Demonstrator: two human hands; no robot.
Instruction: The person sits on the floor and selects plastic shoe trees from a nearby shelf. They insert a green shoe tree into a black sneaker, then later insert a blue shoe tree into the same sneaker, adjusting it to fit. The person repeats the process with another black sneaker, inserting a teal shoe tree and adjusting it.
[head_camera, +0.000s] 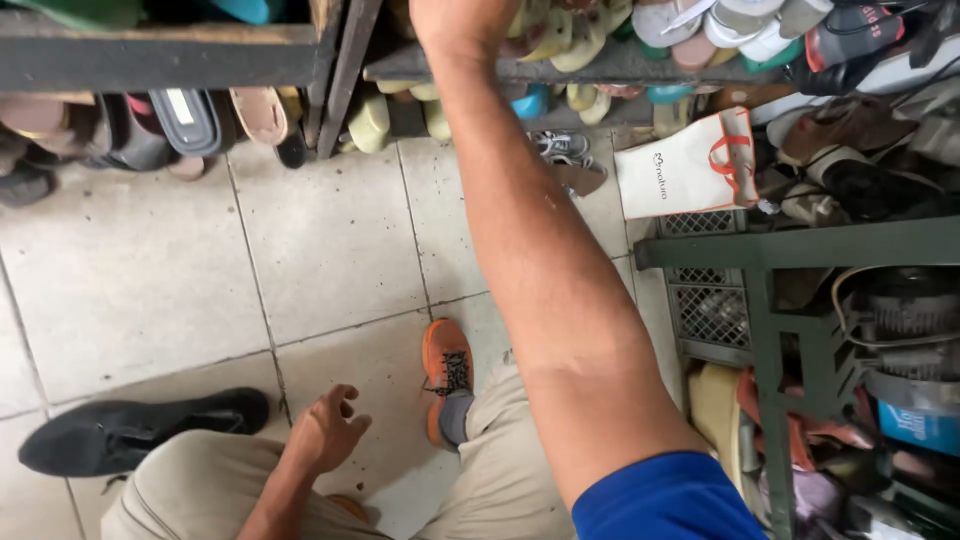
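We sit low over a tiled floor (330, 240), our khaki trouser knees at the bottom of the view. Our left hand (325, 432) hangs just above the left knee, fingers loosely curled and half open, gripping nothing. Left of that hand a black shoe (130, 432) lies on its side on the floor, close to it but not touching. Right of the hand, our foot in an orange sneaker (447, 368) with dark laces is planted flat on the tiles.

Beyond the orange sneaker, our right arm, in a blue sleeve, stretches up and away to a dark shelf (600, 68) crowded with pale sandals and slippers. The right hand (462, 18) is cut off by the top edge of the view at the wrist, so we cannot tell how open it is or what it touches.

Right of the sneaker stands a green metal rack (790, 245) stuffed with footwear and a plastic crate. Farther back, near the shelf, a white paper bag (690, 165) with orange handles leans beside a small pair of grey sneakers (562, 147).
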